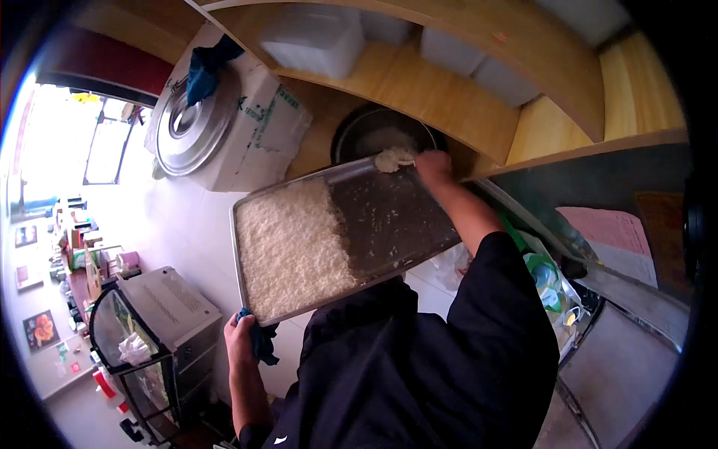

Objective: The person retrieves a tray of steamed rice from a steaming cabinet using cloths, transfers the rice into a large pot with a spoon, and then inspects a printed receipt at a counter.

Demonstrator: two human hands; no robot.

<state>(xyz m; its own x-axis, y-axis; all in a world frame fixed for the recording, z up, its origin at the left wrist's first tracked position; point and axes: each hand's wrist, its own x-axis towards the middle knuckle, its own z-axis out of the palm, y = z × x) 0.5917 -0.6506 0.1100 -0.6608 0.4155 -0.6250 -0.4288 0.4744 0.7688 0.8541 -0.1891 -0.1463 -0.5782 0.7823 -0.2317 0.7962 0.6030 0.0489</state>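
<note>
My left hand (240, 332) grips the near left corner of a metal tray (392, 213) through a dark teal cloth (262, 342). A flat layer of white rice (289, 250) covers the tray's left half. The right half is bare apart from scattered grains. At the far right edge, my right hand (433, 167) holds a pale utensil (405, 163), mostly hidden by rice. A clump of rice (392, 158) sits on it at the tray's rim. Just beyond is a round dark pot (359, 134) with pale contents at the bottom, partly hidden by the tilted tray.
A wooden shelf (392, 73) holding white plastic bins (314, 45) overhangs the pot. To its left, a foam box (269, 123) bears a steel lid (196, 132) and another teal cloth (210, 67). A glass display case (168, 308) stands lower left; bottles (547, 280) are at right.
</note>
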